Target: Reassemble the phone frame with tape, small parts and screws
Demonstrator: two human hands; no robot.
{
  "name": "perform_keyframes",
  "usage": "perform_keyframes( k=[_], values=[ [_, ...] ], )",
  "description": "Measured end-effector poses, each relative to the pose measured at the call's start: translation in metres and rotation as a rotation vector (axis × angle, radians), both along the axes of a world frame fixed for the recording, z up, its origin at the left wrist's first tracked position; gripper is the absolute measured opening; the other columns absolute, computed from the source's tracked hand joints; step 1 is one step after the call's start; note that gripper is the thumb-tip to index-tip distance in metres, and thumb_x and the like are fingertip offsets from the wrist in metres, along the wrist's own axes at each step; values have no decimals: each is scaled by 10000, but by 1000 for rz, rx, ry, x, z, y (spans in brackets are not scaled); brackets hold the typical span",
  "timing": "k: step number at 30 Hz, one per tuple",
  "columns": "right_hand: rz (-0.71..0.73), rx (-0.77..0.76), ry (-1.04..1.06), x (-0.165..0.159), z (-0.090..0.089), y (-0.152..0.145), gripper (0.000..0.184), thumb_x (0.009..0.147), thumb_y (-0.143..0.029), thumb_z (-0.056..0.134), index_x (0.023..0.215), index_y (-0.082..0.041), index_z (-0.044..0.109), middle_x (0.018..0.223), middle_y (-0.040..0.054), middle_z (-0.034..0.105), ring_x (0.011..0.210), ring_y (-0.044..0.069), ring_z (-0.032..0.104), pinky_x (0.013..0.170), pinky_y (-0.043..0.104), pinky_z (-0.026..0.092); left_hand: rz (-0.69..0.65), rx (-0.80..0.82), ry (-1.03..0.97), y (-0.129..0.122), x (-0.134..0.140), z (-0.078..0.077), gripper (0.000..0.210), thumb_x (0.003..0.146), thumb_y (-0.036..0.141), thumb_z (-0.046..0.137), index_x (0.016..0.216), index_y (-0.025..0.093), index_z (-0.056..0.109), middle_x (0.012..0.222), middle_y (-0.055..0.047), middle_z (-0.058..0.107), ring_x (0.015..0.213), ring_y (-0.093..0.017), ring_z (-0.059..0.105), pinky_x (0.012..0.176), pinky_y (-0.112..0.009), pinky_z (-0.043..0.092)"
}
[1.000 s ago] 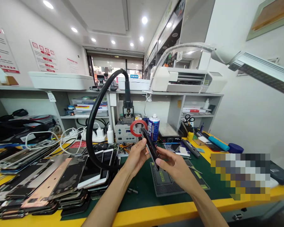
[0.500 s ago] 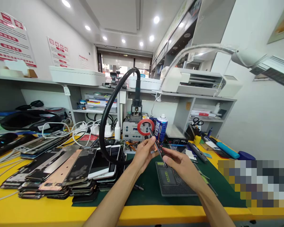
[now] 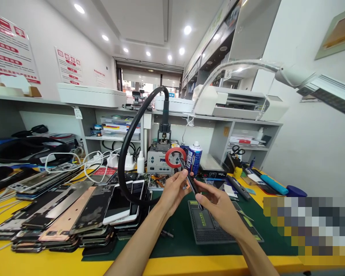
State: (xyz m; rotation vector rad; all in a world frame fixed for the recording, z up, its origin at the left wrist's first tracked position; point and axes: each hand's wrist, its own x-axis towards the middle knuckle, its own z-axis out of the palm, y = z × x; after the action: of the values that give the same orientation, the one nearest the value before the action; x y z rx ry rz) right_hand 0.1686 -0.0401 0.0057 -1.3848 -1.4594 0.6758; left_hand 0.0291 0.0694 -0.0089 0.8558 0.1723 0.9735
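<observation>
A slim dark phone (image 3: 193,185) is seen nearly edge-on, tilted, in front of me. My left hand (image 3: 174,191) grips its upper left side between thumb and fingers. Around the lower right side closes my right hand (image 3: 215,201), its thumb on the near edge. The fingers behind the phone are partly hidden. Below the hands a grey perforated work pad (image 3: 215,238) lies on the dark green mat (image 3: 178,245). Just beyond the phone's top end, a red ring-shaped roll (image 3: 168,158) stands in front of the grey rework station (image 3: 155,163).
Stacks of phone parts (image 3: 60,234) and white phones (image 3: 117,205) crowd the left. A black hose (image 3: 123,153) arches beside my left arm. A blue spray can (image 3: 194,159), a flat black-fronted box (image 3: 211,166) and scissors (image 3: 238,150) stand beyond my right hand. A lamp (image 3: 319,82) overhangs the right.
The phone has turned slightly in my hands and shows more of its dark side. Both hands keep their hold. The whole view has shifted a little.
</observation>
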Motion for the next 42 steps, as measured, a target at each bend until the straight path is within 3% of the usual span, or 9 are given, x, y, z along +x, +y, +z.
perform_keyframes(
  k=[3, 8, 15, 26, 31, 34, 37, 40, 42],
  values=[
    [18, 13, 0, 0, 1, 0, 548, 892, -514, 648, 1393, -306, 575, 1449, 50, 566, 1299, 322, 535, 1047, 459, 480, 1, 5, 9, -1, -1, 1, 291, 813, 412, 756, 888, 133, 724, 910, -82, 686, 818, -163, 609, 848, -355, 517],
    [34, 24, -27, 1, 5, -1, 514, 895, -506, 644, 1373, -324, 596, 1440, 44, 573, 1303, 323, 529, 1031, 451, 490, 7, 30, 46, -3, -3, 3, 296, 803, 433, 760, 853, 144, 721, 851, -71, 694, 797, -159, 610, 847, -351, 518],
    [77, 3, -53, 4, 9, -5, 483, 902, -494, 641, 1365, -363, 595, 1479, 8, 536, 1350, 308, 484, 1037, 418, 479, 3, 80, 118, -3, -8, 6, 271, 809, 413, 756, 851, 148, 722, 994, -105, 708, 813, -171, 623, 814, -353, 536],
    [120, -13, -66, 7, 9, -3, 520, 901, -494, 639, 1389, -327, 576, 1455, 26, 560, 1312, 309, 522, 1035, 454, 488, -22, 25, 158, -1, -7, 5, 296, 773, 416, 789, 845, 142, 703, 1062, -129, 706, 911, -214, 650, 803, -412, 589],
    [154, -20, -74, 12, 7, -3, 473, 969, -496, 520, 1414, -340, 543, 1498, 8, 513, 1384, 296, 445, 1121, 492, 386, -12, -6, 171, 1, -5, 4, 305, 763, 422, 797, 861, 150, 702, 999, -99, 710, 837, -178, 645, 811, -414, 592],
    [201, -23, -97, 14, 6, -8, 519, 955, -470, 549, 1459, -369, 477, 1574, -9, 402, 1449, 313, 345, 1133, 499, 368, -1, -22, 191, 1, -4, 4, 334, 750, 445, 801, 865, 146, 707, 893, -71, 692, 772, -160, 633, 804, -414, 596],
    [206, 12, -246, 8, 2, -10, 692, 913, -373, 623, 1535, -393, 320, 1627, -24, 288, 1488, 320, 256, 1155, 503, 334, 23, -41, 228, -1, -3, 5, 350, 746, 470, 797, 821, 143, 697, 729, -26, 618, 725, -149, 613, 784, -404, 606],
    [163, 78, -319, -2, -6, -8, 683, 958, -277, 509, 1573, -357, 223, 1623, -20, 296, 1486, 279, 271, 1190, 474, 277, 79, -52, 284, -4, -3, 6, 362, 731, 475, 807, 785, 145, 669, 742, -33, 615, 734, -158, 614, 749, -404, 619],
    [130, 91, -253, -7, -12, -5, 629, 976, -269, 448, 1570, -336, 252, 1590, -9, 365, 1457, 276, 335, 1166, 454, 324, 126, -44, 323, -7, -5, 7, 369, 715, 473, 819, 806, 151, 665, 820, -64, 649, 794, -188, 638, 723, -402, 626]
  ],
)
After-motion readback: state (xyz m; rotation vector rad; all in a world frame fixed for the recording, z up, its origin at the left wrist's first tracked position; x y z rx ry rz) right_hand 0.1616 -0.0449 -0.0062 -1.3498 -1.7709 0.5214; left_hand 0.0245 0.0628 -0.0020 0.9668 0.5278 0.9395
